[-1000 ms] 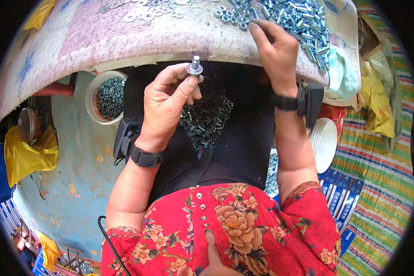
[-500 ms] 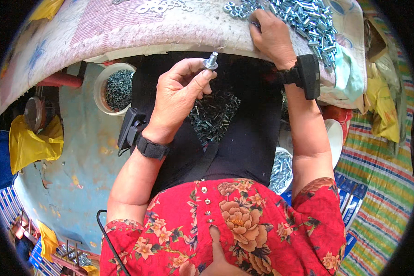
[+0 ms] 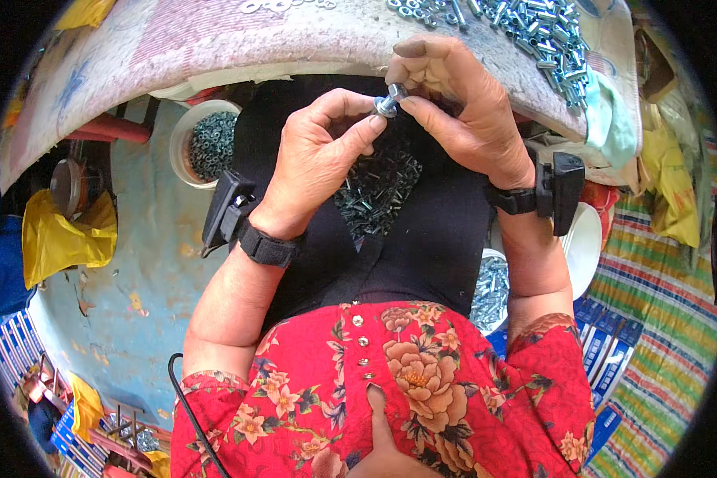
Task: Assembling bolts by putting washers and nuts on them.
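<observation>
Bolt (image 3: 393,93) at upper centre, pinched by my left hand (image 3: 315,155); right hand (image 3: 478,119) at its end, can't tell if gripping. Slack pinch could drop it onto dark fasteners (image 3: 377,197) mid-frame.

The lower end of the bolt (image 3: 387,103) is hidden behind the fingertips of the left hand (image 3: 315,151); where it meets the right hand (image 3: 470,119), the parts are too small to tell whether a nut sits there; the top edge cuts off the flat washers (image 3: 279,5) and the heap of metal sleeves (image 3: 546,40); the dark fasteners (image 3: 374,195) in the lap are too dim to tell apart; the black cable (image 3: 195,422) runs out at the bottom edge.
</observation>
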A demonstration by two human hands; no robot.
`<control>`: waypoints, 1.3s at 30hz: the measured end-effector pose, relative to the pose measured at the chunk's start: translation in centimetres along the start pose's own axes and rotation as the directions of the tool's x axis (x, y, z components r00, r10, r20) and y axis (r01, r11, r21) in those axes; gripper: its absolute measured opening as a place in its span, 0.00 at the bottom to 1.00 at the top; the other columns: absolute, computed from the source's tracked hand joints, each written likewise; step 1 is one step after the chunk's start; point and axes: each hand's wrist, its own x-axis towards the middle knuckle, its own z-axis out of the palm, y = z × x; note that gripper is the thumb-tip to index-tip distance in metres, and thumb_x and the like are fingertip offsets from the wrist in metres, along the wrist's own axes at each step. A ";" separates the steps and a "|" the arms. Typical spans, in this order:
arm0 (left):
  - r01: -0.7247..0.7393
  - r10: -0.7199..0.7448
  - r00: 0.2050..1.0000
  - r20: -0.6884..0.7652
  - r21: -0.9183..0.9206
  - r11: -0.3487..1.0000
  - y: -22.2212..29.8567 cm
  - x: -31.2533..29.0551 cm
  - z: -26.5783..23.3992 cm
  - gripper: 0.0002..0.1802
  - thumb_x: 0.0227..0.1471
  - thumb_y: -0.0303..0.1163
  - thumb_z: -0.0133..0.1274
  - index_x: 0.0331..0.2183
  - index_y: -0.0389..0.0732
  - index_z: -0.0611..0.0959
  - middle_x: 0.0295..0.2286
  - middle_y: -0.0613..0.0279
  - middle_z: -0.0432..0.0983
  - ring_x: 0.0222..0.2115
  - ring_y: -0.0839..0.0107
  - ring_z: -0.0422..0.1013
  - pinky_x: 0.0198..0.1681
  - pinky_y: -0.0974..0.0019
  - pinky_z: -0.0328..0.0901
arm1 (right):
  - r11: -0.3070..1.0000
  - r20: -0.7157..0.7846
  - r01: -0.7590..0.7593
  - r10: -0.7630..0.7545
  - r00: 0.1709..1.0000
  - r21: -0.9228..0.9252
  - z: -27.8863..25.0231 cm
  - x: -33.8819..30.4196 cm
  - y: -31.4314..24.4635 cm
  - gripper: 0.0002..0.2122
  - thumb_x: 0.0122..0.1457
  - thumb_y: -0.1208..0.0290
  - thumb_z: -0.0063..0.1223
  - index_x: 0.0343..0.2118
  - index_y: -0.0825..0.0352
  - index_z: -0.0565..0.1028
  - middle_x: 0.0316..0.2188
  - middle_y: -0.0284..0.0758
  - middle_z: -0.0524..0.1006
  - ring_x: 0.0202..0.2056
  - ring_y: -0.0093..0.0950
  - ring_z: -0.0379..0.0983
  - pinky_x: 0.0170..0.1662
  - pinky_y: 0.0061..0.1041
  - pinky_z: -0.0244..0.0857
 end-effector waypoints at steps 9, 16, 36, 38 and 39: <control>-0.035 0.039 0.998 -0.051 0.066 0.997 -0.3 0.0 0.6 0.08 0.46 0.27 0.55 0.32 0.36 0.78 0.22 0.70 0.73 0.22 0.86 0.65 0.25 0.80 0.61 | 0.954 0.046 0.093 -0.083 0.995 -0.284 -0.1 0.3 -0.7 0.20 0.44 0.80 0.53 0.44 0.67 0.64 0.24 0.39 0.70 0.25 0.35 0.70 0.29 0.27 0.64; -0.114 0.119 0.992 -0.051 0.094 0.989 -0.5 -0.1 0.8 0.06 0.45 0.25 0.55 0.30 0.36 0.78 0.23 0.70 0.74 0.25 0.86 0.66 0.28 0.80 0.62 | 0.857 0.011 0.009 -0.004 1.000 -0.514 0.3 0.1 -1.2 0.17 0.47 0.75 0.54 0.41 0.65 0.65 0.15 0.38 0.68 0.18 0.37 0.68 0.21 0.29 0.60; -0.082 0.082 0.997 0.004 -0.011 0.997 1.0 -0.5 0.1 0.07 0.46 0.25 0.55 0.32 0.37 0.78 0.24 0.71 0.73 0.25 0.86 0.66 0.27 0.81 0.61 | 0.986 0.098 0.063 -0.048 0.994 -0.152 -1.1 0.1 -1.9 0.08 0.46 0.78 0.55 0.32 0.67 0.74 0.24 0.35 0.75 0.25 0.28 0.72 0.29 0.19 0.64; -0.057 0.059 0.997 0.046 -0.056 0.997 1.4 -0.4 -0.3 0.07 0.45 0.25 0.55 0.32 0.37 0.78 0.24 0.71 0.73 0.24 0.86 0.66 0.27 0.81 0.62 | 0.990 0.210 0.081 -0.056 0.976 -0.111 -1.8 0.2 -1.8 0.10 0.45 0.79 0.56 0.33 0.67 0.75 0.27 0.36 0.76 0.28 0.29 0.73 0.33 0.20 0.66; -0.047 0.049 0.996 0.077 -0.028 0.999 1.5 -0.4 -0.5 0.07 0.46 0.25 0.55 0.32 0.37 0.78 0.24 0.70 0.73 0.24 0.86 0.66 0.27 0.81 0.62 | 0.991 0.208 0.080 -0.055 0.976 -0.112 -1.9 0.2 -1.7 0.10 0.45 0.79 0.56 0.33 0.67 0.75 0.27 0.36 0.76 0.28 0.29 0.73 0.33 0.20 0.66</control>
